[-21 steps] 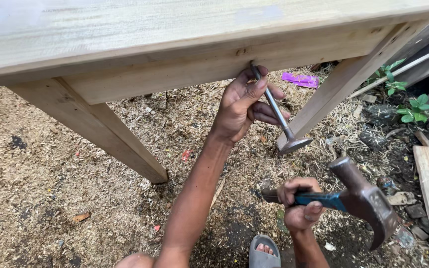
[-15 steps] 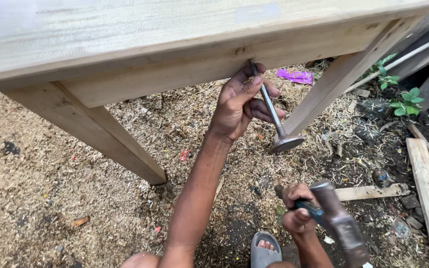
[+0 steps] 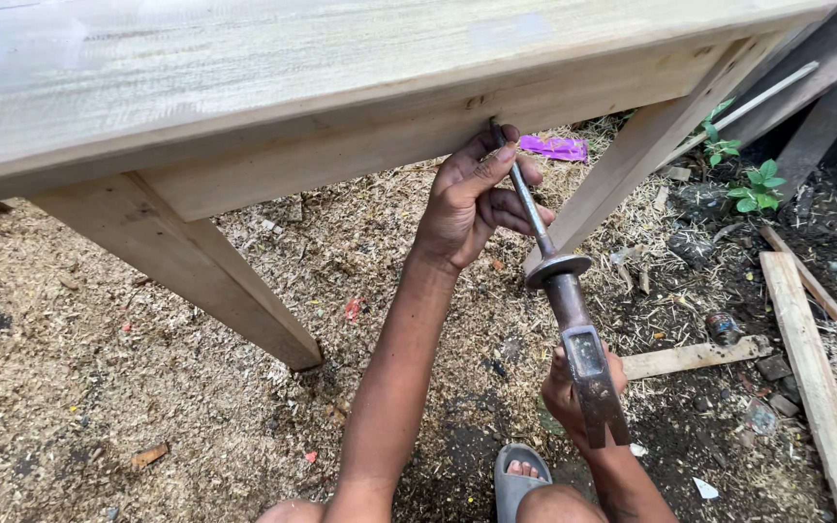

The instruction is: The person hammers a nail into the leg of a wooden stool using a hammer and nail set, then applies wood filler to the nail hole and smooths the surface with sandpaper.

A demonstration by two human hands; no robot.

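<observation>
Steel rod — a long punch with a flat disc at its lower end — sits pinched in the left hand, fingers curled around its upper shaft and the thumb pressed along it. The rod's tip is set against the front rail of the pale wooden table, just under the tabletop's edge, and the rod slants down and away from the rail. The hammer has its rusty head right against the rod's disc, below the rail. The right hand is closed tight around the hammer's handle, mostly hidden behind the head.

Under the table, sawdust and wood shavings cover the ground. A table leg angles down left of the left forearm; another leg stands just right of the rod. A purple scrap lies beneath the table near that right leg. Right of the table — well apart from it — lie loose planks and a small green plant. Below the table, near the bottom edge of the view, a foot in a grey sandal rests on the ground.
</observation>
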